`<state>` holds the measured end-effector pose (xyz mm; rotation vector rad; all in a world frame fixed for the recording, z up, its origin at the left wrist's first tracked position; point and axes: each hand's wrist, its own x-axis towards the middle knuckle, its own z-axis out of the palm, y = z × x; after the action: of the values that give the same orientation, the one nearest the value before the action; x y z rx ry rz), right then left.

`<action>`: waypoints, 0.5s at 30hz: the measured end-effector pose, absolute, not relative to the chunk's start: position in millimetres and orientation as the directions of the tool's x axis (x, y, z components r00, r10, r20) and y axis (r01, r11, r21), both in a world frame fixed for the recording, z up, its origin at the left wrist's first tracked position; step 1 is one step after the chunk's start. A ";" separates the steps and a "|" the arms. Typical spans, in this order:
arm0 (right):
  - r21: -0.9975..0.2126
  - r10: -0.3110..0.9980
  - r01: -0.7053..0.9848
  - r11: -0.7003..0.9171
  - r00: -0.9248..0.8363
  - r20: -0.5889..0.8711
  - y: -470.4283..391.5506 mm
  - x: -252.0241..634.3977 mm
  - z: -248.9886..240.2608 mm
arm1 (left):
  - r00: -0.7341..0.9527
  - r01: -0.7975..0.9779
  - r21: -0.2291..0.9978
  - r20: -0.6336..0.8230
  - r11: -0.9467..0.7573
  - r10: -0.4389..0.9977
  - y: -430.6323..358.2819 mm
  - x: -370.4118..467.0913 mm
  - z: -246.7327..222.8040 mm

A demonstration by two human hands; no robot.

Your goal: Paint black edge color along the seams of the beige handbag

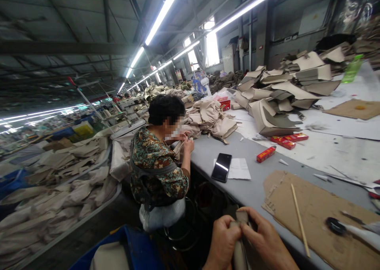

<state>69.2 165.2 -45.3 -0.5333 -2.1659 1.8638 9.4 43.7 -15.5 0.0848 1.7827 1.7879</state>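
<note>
At the table's front edge, my left hand [222, 238] and my right hand [264, 236] are close together. Both pinch a beige-and-grey piece of sewn material [241, 254], thumbs near its upper end. Its lower part runs out of the picture, so I cannot make out its whole shape. To the right of my hands lies a cardboard sheet [323, 206] bearing a thin wooden stick [299, 216]. A black phone [221, 167] rests partly on white paper [241, 169] beyond my hands.
Ahead on the left sits a co-worker [157, 159] handling beige material. Small red boxes [266, 154] and stacked beige-grey pieces [276, 107] lie on the table [198, 159]. A blue bin [139, 246] stands at lower left, beside large tubs [74, 230] of beige pieces.
</note>
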 end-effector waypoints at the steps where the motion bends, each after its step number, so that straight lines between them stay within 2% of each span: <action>1: -0.986 0.418 0.118 0.120 -0.907 -0.058 164.7 69.4 -44.6 | -0.814 -0.367 0.926 -0.366 0.087 0.451 43.7 9.7 -14.2; 15: -0.988 0.422 0.128 0.087 -0.903 -0.080 164.6 69.9 -45.4 | -0.816 -0.366 0.926 -0.366 0.090 0.448 43.1 11.0 -19.4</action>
<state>69.9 164.6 -45.4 -0.5541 -2.1364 1.9032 11.0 43.1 -19.4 0.0800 1.7868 1.7866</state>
